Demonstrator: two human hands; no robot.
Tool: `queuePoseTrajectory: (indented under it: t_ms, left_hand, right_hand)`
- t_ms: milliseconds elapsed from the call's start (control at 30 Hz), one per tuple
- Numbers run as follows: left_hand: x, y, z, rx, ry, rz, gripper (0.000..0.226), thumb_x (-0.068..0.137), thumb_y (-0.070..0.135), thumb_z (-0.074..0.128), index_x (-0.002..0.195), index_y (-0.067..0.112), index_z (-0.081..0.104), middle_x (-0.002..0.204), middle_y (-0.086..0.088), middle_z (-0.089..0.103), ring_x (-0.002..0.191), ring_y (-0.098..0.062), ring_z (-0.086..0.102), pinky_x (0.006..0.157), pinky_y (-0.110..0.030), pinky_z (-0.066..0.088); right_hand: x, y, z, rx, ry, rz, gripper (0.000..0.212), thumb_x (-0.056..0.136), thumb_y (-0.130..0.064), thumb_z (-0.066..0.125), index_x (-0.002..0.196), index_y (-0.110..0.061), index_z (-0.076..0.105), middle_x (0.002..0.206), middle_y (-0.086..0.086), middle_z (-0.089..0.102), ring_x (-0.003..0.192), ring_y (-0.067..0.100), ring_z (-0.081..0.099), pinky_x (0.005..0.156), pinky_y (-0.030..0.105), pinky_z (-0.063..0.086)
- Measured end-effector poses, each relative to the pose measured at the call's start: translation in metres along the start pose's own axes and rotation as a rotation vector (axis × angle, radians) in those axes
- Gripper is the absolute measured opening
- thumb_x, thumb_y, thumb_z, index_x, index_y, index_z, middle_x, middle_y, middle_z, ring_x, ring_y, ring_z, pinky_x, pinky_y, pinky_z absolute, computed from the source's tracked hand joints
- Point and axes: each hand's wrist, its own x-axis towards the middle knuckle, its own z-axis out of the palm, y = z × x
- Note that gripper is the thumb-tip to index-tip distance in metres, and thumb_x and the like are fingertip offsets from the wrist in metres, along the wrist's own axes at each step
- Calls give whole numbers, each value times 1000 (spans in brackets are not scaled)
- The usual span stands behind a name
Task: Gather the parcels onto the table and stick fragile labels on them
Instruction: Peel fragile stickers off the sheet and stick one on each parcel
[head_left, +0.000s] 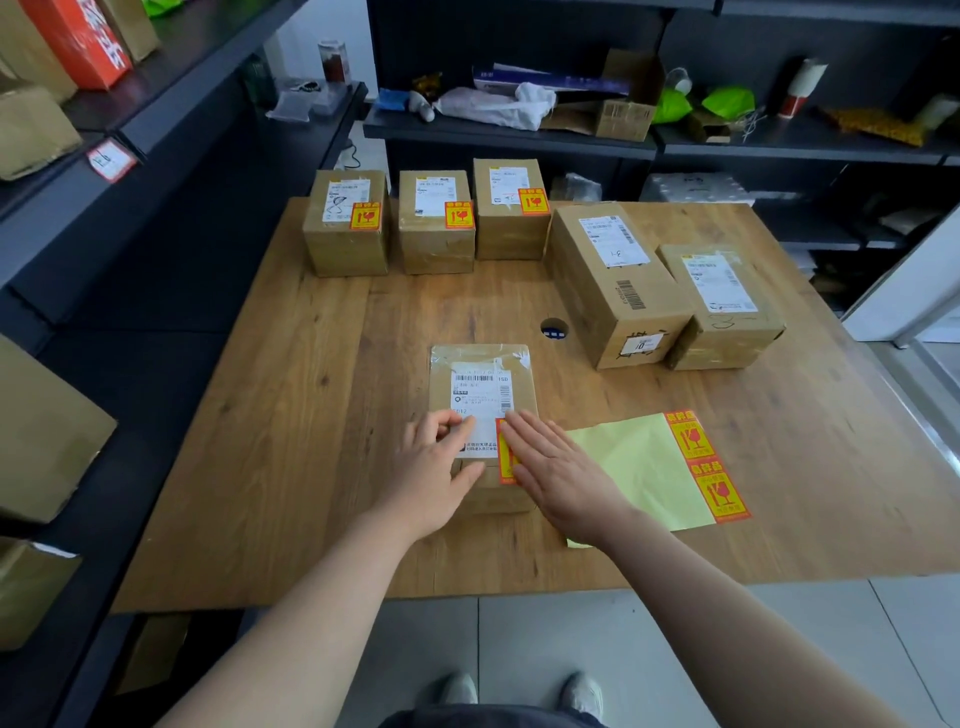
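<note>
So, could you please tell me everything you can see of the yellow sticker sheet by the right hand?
The sticker sheet is pale yellow backing paper, lying flat on the table right of the near parcel. It is mostly bare; two red-and-yellow fragile labels remain along its right edge. The right hand and wrist cover its left corner. Its near-left corner looks slightly curled.

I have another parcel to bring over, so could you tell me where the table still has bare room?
Bare wood lies left of the near parcel, below the three labelled boxes. The right is crowded: two boxes and the label sheet.
</note>
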Motion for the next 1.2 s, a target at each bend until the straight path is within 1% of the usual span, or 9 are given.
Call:
queuePoseTrajectory:
  t_ms: [167,367,467,600,800,900,967,1067,1200]
  left_hand:
    - [-4,3,1,79,-3,-20,61,95,46,43,149,25,23,145,6,22,133,-17,17,112,-34,25]
    - [-6,6,-1,155,13,-18,59,96,49,39,148,26,23,147,6,21,134,-19,19,110,-36,24]
    - [-7,6,-2,192,15,-38,61,95,52,36,148,26,21,147,6,21,134,-19,18,112,-36,23]
    - [-8,8,-2,202,6,-54,62,95,53,36,149,26,19,149,5,19,136,-20,17,113,-38,22]
    - [-8,8,-5,224,43,-52,63,92,56,40,145,26,22,146,4,23,133,-20,21,109,-38,24]
    - [-8,4,-10,226,26,-100,72,90,61,40,146,21,19,147,-1,23,133,-23,24,110,-39,25]
    - [-8,0,-12,197,1,-203,84,87,65,42,149,14,15,150,-6,23,135,-27,24,112,-40,25]
    - [-8,2,-12,-46,-20,-276,72,87,54,55,141,12,33,141,-6,42,126,-23,41,100,-31,36]
    - [-4,8,-17,-207,33,-280,56,86,42,63,132,14,47,127,-3,52,112,-18,50,86,-24,41]
  right_hand:
    - [3,9,-1,-45,19,95,67,94,-53,1,152,-20,-3,159,-4,-8,144,8,-16,120,33,-6]
    - [5,-7,4,-86,-15,-26,64,96,-50,5,152,-21,-3,158,-5,-10,144,8,-16,117,27,-13]
    - [-8,10,1,-84,-8,52,61,100,-47,12,151,-22,-9,158,-7,-13,143,7,-19,120,33,-8]
    - [-11,16,-4,-12,-8,183,60,102,-44,15,151,-19,-9,159,-4,-11,141,6,-21,114,24,-15]
    - [-6,2,3,-4,12,104,59,102,-45,16,152,-23,-8,159,-6,-12,144,8,-17,120,33,-5]
    - [-8,11,-4,89,18,260,58,102,-44,20,153,-23,0,161,-4,-2,146,11,-7,119,29,-3]
    - [-9,11,-8,151,64,360,56,101,-44,29,152,-25,16,159,-3,19,146,15,14,117,31,15]
    - [-7,5,-8,366,159,455,41,97,-41,47,136,-29,50,133,-4,58,121,17,54,96,33,46]
    - [-2,-4,-11,609,284,480,28,91,-36,61,116,-27,68,102,-7,72,92,9,65,83,33,54]
